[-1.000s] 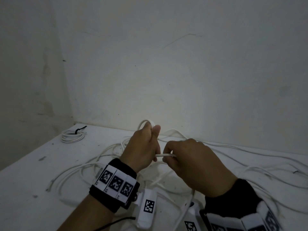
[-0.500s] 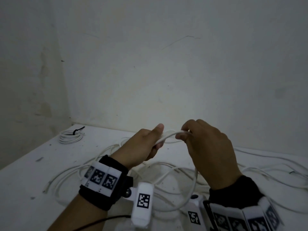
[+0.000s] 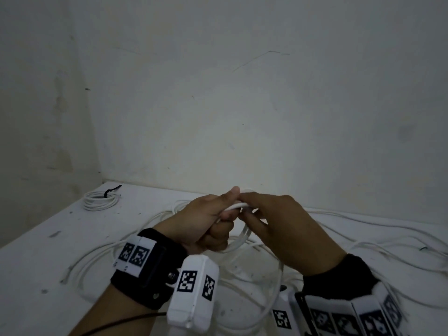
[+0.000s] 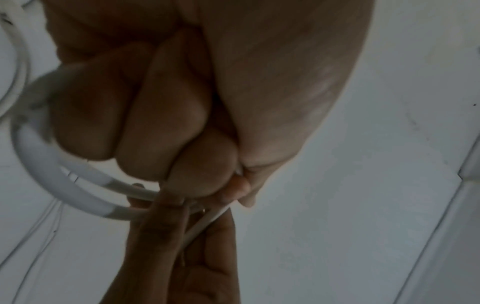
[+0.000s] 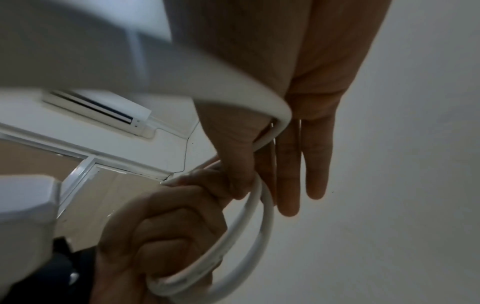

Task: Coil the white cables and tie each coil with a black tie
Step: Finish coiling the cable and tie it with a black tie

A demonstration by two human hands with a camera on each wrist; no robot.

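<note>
The table (image 3: 36, 263) in front of you is strewn with loose white cables (image 3: 363, 246), and one finished coil (image 3: 100, 202) with its black tie (image 3: 112, 190) sits at the far left corner, well apart from your hands. Above the middle of the table your hands have come together: a second ago your right hand (image 3: 278, 229) was drawing the cable (image 5: 257, 232) sideways off your left, half a second ago it was lifting a fresh loop up and over, and now it meets your left hand (image 3: 206, 221) at the top of the coil. That means another turn is being laid in. Your left hand is fisted around the gathered loops, thumb up; two strands curve out below its fingers (image 4: 103, 115) in the left wrist view. Your right hand appears to pinch the new strand between thumb and forefinger, with the other fingers straight, though the pinch itself is half hidden. Judging by the slack on the table, this coil is only a few turns in, and no tie is at hand for it yet.
</note>
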